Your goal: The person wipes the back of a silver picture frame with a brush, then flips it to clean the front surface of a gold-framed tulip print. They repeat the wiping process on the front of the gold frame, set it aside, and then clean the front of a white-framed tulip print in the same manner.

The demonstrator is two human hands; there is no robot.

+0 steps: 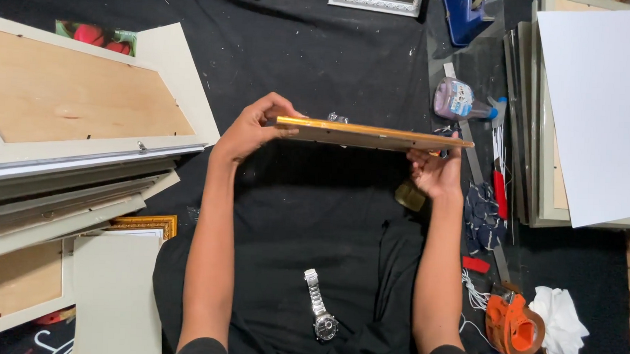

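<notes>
1. Watching the head feed here: both hands are up on a flat gold-edged picture frame (369, 135), held edge-on to the camera so I mostly see its thin gold rim and a bit of brown backing.
2. The left hand (250, 129) is clamped on the frame's left end, fingers curled over the top corner.
3. The right hand (435, 173) grips the right end from underneath, thumb up against the edge — so the hands are well apart, one at each end.
4. The frame hangs in the air between them, above the black cloth (319, 44) that covers the bench, not touching it.
5. Down between the forearms a silver wristwatch (319, 315) lies flat on the cloth.
6. Out past the left hand there's a stack of pale frames (71, 154) lying back-side up, with a small ornate gold frame (146, 224) poking out below it.
7. Just beyond the right hand: a clear spray bottle (461, 100) on its side, a red-handled tool (500, 192) and a long metal ruler (470, 144).
8. Further right, a big white board (600, 110) on stacked sheets.
9. Near the right elbow — an orange tape dispenser (511, 325) beside a crumpled white tissue (561, 322).
</notes>
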